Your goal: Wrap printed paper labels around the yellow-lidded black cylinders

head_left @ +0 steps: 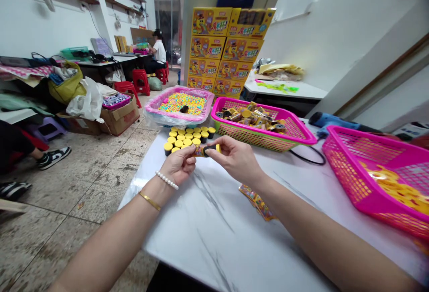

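My right hand (238,158) pinches a small black cup (211,150) with a yellow lid, lying sideways in front of me. The fingers of my left hand (179,163) are closed on a colourful printed wrapper (199,151) at the cup's other end. How far the wrapper goes over the cup is hard to make out. Just beyond my hands stand several upright black cups with yellow lids (187,136), set in rows. Flat printed wrappers (257,202) lie on the white table under my right forearm.
Behind the cups sits a pink tub (152,103) of coloured pellets. A pink-and-green basket (295,132) holds wrapped cups; another pink basket (348,167) holds yellow pieces. A blue heat-gun-like tool (330,120) lies between the baskets. Yellow cartons (231,51) are stacked behind. A person (158,51) sits far back.
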{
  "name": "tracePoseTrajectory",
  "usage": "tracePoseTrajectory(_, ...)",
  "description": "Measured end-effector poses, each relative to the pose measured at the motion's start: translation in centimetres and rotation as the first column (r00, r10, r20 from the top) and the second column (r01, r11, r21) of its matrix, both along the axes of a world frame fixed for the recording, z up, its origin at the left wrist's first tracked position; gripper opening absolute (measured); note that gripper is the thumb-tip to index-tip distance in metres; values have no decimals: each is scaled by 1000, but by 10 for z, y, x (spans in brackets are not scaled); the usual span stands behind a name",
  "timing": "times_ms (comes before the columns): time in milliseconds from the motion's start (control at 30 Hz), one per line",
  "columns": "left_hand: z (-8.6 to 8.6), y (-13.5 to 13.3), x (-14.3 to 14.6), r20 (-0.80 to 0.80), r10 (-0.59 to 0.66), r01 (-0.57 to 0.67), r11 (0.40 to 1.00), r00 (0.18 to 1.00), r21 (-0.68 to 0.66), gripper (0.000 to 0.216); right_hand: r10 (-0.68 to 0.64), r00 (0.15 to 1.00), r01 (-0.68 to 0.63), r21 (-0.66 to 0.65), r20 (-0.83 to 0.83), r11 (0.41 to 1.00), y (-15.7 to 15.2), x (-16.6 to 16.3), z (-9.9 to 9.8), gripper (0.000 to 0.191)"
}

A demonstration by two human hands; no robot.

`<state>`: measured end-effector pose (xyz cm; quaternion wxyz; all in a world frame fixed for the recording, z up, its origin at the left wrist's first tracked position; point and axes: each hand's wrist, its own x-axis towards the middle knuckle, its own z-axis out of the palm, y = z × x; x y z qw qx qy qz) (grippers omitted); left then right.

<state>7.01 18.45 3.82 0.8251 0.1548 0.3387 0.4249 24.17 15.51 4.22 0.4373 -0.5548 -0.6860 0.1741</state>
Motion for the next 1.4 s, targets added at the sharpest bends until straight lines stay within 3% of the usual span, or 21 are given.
tracePoseTrajectory(100, -1, -1, 1, -56, -25, 29, 998, 998, 64, 15, -50, 996, 46, 61, 70, 997, -4, -2, 2, 25)
tracePoseTrajectory(300, -2, -6, 4, -219, 50, 7, 968, 975, 252, 10, 74, 991, -67, 68, -111, 995, 2, 1, -18, 31)
tracePoseTrajectory(500, -4, -6, 0, -242, 133, -51, 947, 961, 317, 30, 161, 957, -126, 155, -241, 980, 5, 13, -13, 35)
tracePoseTrajectory(567, -3, -7, -2, -269, 63, 34, 940, 961, 340, 42, 232, 938, -195, 159, -259, 968, 3, 14, -5, 34)
tracePoseTrajectory(667, -4, -9, -2, -292, -97, 216, 887, 952, 409, 48, 331, 926, -316, 108, -180, 943, -1, 14, 5, 30)
tracePoseTrajectory(833, -8, -10, 0, -294, -35, 180, 858, 955, 482, 46, 397, 913, -398, 2, -91, 917, -6, 18, 14, 38)
tracePoseTrajectory(900, -7, -10, -2, -293, -68, 207, 854, 954, 476, 48, 379, 923, -378, 36, -65, 925, -7, 19, 15, 40)
tracePoseTrajectory(1033, -7, -8, -6, -235, -200, 280, 879, 951, 385, 48, 334, 936, -351, 200, 113, 915, -7, 20, 17, 17)
tracePoseTrajectory(1100, -8, -7, -5, -243, -186, 269, 889, 952, 372, 43, 319, 940, -340, 249, 123, 907, -5, 20, 15, 11)
tracePoseTrajectory(1167, -11, -7, -4, -268, -93, 210, 867, 959, 452, 39, 306, 951, -306, 223, 36, 926, -3, 18, 8, 12)
tracePoseTrajectory(1267, -14, -8, -1, -316, 71, 150, 769, 946, 621, 38, 283, 917, -287, 26, -281, 957, 0, 12, -4, 28)
tracePoseTrajectory(1333, -13, -10, 0, -351, 118, 157, 734, 929, 661, 38, 234, 857, -314, -105, -459, 944, 2, 8, -9, 38)
tracePoseTrajectory(1400, -12, -11, 1, -350, 96, 168, 741, 932, 650, 41, 224, 820, -350, -152, -527, 924, 3, 8, -8, 39)
